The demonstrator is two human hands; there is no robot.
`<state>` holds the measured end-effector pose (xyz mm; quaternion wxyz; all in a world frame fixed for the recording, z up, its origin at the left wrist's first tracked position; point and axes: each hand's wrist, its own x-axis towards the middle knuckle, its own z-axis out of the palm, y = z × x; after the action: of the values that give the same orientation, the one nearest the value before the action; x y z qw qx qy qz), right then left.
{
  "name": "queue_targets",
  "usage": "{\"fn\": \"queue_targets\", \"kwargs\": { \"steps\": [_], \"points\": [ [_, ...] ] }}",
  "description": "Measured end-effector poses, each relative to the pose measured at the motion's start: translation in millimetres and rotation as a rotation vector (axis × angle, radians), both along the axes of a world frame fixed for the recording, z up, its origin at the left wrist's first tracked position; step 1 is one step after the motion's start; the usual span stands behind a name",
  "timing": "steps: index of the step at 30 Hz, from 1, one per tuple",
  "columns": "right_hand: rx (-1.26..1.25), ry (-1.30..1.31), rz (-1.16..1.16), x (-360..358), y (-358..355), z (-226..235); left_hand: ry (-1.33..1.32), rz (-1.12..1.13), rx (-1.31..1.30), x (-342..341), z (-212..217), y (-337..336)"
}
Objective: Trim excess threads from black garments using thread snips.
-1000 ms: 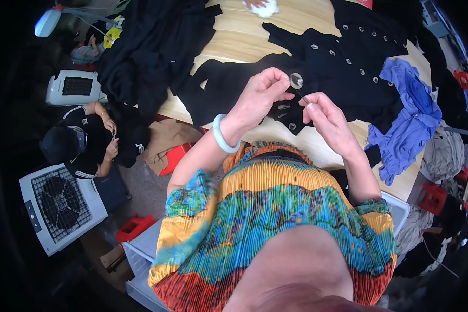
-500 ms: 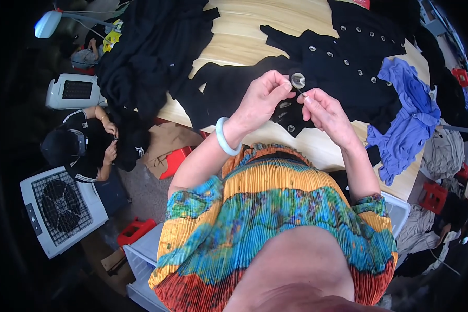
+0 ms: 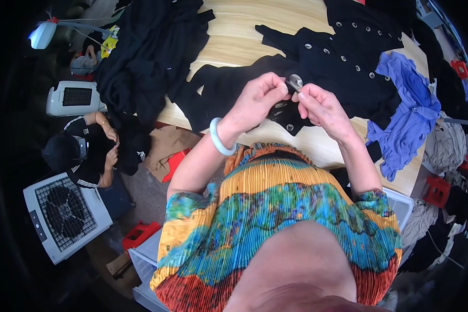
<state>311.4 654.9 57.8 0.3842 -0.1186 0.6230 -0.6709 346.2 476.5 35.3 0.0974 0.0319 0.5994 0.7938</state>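
Note:
A shiny round button (image 3: 295, 81) on black cloth stands up between my two hands. My left hand (image 3: 260, 101), with a pale bangle on its wrist, pinches the cloth of the black garment (image 3: 234, 86) just left of the button. Close by on the right, the thumb and forefinger of my right hand (image 3: 320, 109) press together at the button's lower edge. What they pinch is too small to make out. Below my fingers hangs a black flap with more shiny buttons (image 3: 290, 127). Another part of the black clothing, with a row of buttons (image 3: 326, 51), lies flat beyond.
Dark clothing (image 3: 145, 57) is heaped on the left of the wooden table (image 3: 234, 39). A blue-purple garment (image 3: 403, 114) lies at its right edge. A co-worker (image 3: 75, 148) sits at the left by a fan unit (image 3: 65, 213). Clear plastic bins (image 3: 145, 265) stand beside me.
The button has tilted from facing up to nearly edge-on. My right fingertips have moved slightly left and closer to it; my left hand keeps its pinch.

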Motion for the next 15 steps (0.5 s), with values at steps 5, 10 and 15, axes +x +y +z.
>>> {"fn": "queue_targets", "kwargs": {
  "steps": [5,10,15],
  "points": [
    [-0.1,0.329,-0.224,-6.2,0.5,-1.4,-0.173,-0.033,0.333,-6.0,11.6,-15.2],
    [-0.18,0.35,-0.108,-17.0,-11.0,-20.7,-0.158,-0.077,0.426,-13.4,24.1,-19.0],
    [-0.239,0.024,-0.382,-20.8,-18.5,0.9,-0.021,0.291,0.113,-0.2,14.2,-9.8]
  ]
}}
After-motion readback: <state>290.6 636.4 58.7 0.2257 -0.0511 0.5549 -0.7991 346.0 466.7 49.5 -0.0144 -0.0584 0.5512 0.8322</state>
